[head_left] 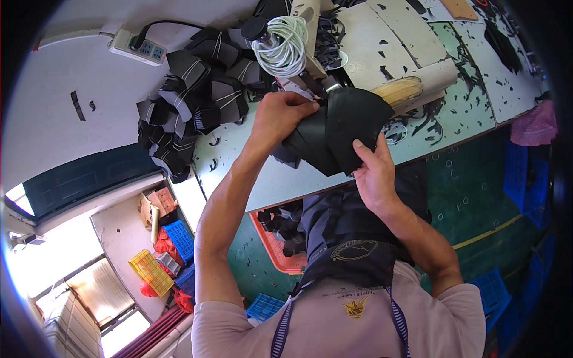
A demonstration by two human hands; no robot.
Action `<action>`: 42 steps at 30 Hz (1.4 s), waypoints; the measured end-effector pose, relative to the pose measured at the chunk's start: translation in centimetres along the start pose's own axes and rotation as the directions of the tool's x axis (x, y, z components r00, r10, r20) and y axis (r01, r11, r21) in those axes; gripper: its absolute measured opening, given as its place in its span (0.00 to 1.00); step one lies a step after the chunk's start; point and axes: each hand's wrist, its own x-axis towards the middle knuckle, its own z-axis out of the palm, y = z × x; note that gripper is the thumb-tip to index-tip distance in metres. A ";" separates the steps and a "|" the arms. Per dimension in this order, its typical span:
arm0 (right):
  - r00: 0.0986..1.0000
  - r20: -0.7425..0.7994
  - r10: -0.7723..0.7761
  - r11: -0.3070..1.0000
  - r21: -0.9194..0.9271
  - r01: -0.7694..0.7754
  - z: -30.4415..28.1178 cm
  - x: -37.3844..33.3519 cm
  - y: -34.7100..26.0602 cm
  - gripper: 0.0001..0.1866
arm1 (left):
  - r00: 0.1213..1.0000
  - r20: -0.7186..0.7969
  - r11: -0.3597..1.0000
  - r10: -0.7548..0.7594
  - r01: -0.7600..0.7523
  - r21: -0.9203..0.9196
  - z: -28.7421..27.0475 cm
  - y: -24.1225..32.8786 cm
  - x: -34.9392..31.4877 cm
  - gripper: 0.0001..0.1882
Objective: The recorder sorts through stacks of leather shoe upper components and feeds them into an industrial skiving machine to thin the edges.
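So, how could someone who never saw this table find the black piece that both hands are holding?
Start at the pale worktable and find the machine with a coil of white cord. Just below it, the left hand and right hand grip a large curved black sheet. The banded black stacks to its left are far smaller.

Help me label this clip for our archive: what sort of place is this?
Probably a small sewing or leather-goods workshop: both hands feed black sheet material at a machine, beside stacked cut black pieces.
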 end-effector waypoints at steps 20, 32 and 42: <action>0.999 -0.035 0.013 0.999 0.034 -0.012 0.4 -0.2 -0.4 0.26 | 0.996 0.054 0.996 -0.068 0.065 0.059 -0.5 1.3 -0.5 0.17; 0.999 -0.034 0.034 0.998 0.045 -0.033 -0.1 -0.4 -0.8 0.27 | 0.998 -0.056 0.995 -0.027 0.032 0.093 0.8 1.6 -0.2 0.16; 1.000 -0.026 0.011 0.999 0.046 -0.009 -0.1 -0.4 -0.4 0.27 | 1.000 -0.015 0.994 0.017 -0.018 -0.110 0.5 -1.0 -0.2 0.11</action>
